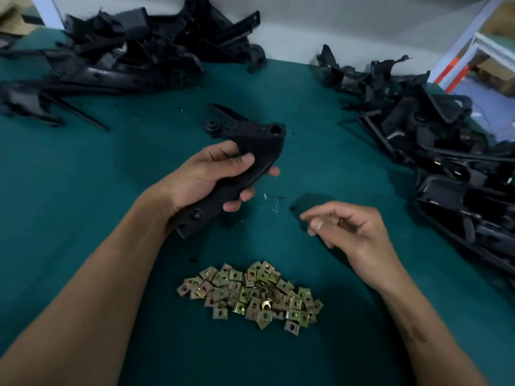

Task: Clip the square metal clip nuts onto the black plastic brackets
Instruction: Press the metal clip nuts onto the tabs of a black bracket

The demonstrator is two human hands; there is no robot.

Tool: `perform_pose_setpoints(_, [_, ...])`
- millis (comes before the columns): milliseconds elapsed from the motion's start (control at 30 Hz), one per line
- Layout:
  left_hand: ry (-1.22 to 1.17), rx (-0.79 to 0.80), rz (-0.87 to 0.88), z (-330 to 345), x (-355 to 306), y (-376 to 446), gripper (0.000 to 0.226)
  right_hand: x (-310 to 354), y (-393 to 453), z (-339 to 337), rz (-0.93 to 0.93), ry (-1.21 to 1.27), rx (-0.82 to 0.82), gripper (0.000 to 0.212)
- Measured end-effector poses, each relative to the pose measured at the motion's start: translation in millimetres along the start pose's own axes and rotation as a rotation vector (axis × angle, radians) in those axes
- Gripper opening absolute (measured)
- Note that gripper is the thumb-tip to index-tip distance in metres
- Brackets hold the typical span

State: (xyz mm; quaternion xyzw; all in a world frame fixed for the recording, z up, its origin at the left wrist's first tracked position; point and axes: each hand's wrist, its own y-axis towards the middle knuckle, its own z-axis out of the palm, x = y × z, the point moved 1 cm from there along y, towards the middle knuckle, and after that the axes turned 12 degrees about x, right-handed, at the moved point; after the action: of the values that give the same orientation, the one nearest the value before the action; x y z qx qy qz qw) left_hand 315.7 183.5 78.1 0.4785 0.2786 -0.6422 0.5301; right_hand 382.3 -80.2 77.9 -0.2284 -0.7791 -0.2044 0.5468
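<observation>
Table cover (83, 168): plain dark teal. Held bracket (250, 151): matte black. Bracket heaps, far left (117, 57) and right (446, 151): black. Clip nuts (250, 293): brassy yellow-gold, greenish sheen. Back wall (362, 26): pale grey. Frame at far right (448, 76): white with orange strip.

Bracket (250, 151) in the left hand (206, 174): black plastic, matt, faintly grainy, with moulded round holes. Bracket pile far left (119, 54) and bracket pile at right (446, 151): same black plastic, mostly matt, some smoother edges catching a dull sheen, a few small bright metal glints in the right pile. Clip nuts (250, 293) in a heap: thin stamped metal, yellowish-gold plated finish with greenish tint, shiny, reflective spots. Table cover (97, 190): teal cloth, matt, felt-like, slightly fuzzy, with tiny pale flecks of debris (274, 203) on it. Wall (348, 23) behind: grey, smooth, matt.
</observation>
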Motion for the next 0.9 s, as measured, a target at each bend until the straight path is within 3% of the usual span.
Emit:
perform_pose_setpoints(133, [-0.065, 0.049, -0.108, 7.1, 5.8, 3.1, 0.029, 4.4, -17.6, 13.0, -0.016, -0.147, 0.275, 0.013])
perform_pose_setpoints(233, [0.043, -0.034, -0.112, 8.3, 6.5, 4.0, 0.029, 7.0, -17.6, 27.2, -0.036, -0.258, 0.350, 0.023])
perform_pose_setpoints(333, [0.104, -0.203, 0.011, 8.0, 7.4, 7.9, 0.019, 7.2, -9.3, 36.0, -0.038, -0.294, 0.302, 0.026])
perform_pose_setpoints(500, [0.213, -0.472, 0.102, -4.0, -8.7, 1.9, 0.028, 6.5, 2.4, 38.7, -0.013, -0.204, 0.065, 0.013])
perform_pose_setpoints(667, [0.809, -0.547, -0.059, -9.5, -37.5, -8.5, 0.024, 8.8, -0.5, 41.7, -0.048, -0.310, 0.315, 0.020])
perform_pose_setpoints(833, [1.476, -0.588, -0.494, -2.9, -26.0, -0.1, 0.028, 8.7, 0.1, 37.8, -0.028, -0.351, 0.394, 0.016])
perform_pose_setpoints(900, [1.614, -0.636, -0.488, 6.5, -10.5, 2.9, 0.035, 8.4, 0.6, 36.5, -0.021, -0.366, 0.402, 0.014])
